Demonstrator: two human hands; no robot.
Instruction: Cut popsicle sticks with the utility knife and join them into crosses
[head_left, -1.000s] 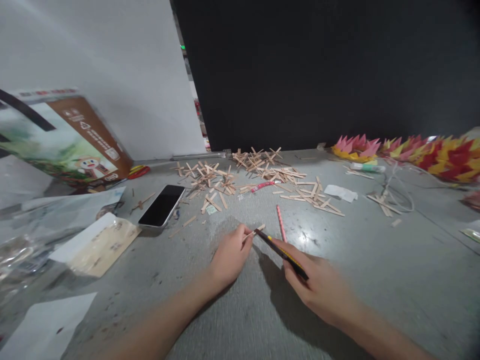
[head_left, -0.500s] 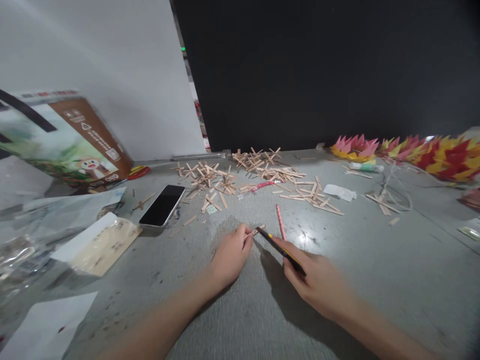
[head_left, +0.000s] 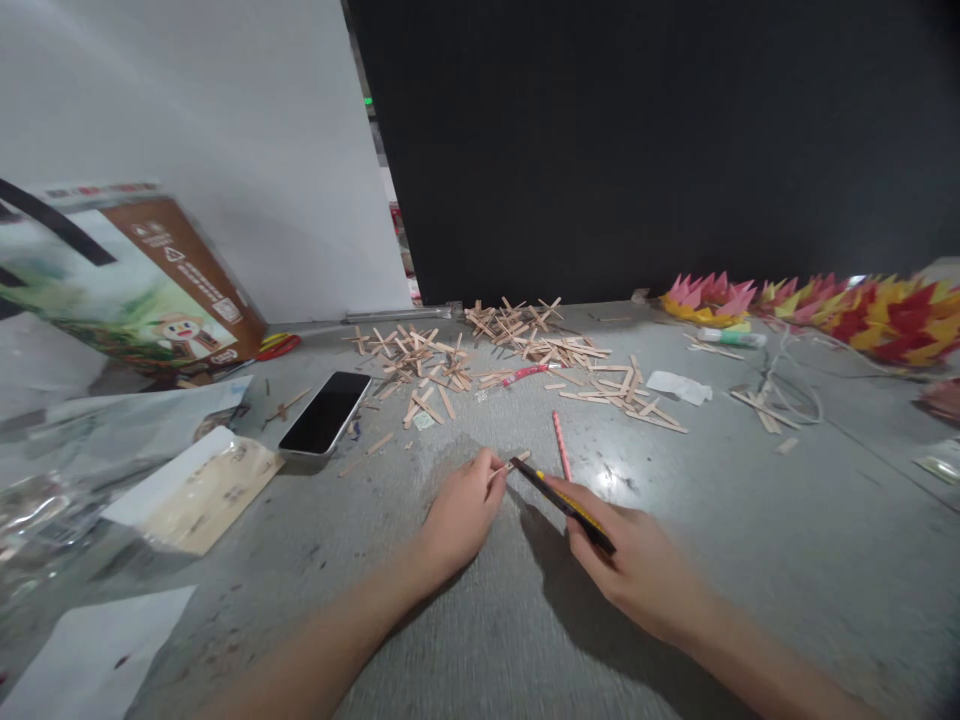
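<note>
Between its thumb and fingers, my left hand (head_left: 465,510) pinches a small wooden stick (head_left: 523,457) low over the grey table (head_left: 465,640). My right hand (head_left: 637,560) is wrapped round a black and yellow utility knife (head_left: 574,510), whose tip rests on or just over the stick. A pink patterned strip (head_left: 561,445) lies just beyond the knife. Farther back, many light wooden sticks (head_left: 555,348) lie in loose heaps, some joined as crosses.
A black phone (head_left: 325,413), a plastic-wrapped packet (head_left: 206,490) and a printed bag (head_left: 172,290) are at the left. A white paper scrap (head_left: 679,386), a white cable (head_left: 780,385) and red, yellow and pink paper flowers (head_left: 885,315) lie at the right. A black panel (head_left: 637,150) stands behind.
My right hand and the knife have shifted very slightly, with the knife's tip still at the stick. My left hand has stayed in place.
</note>
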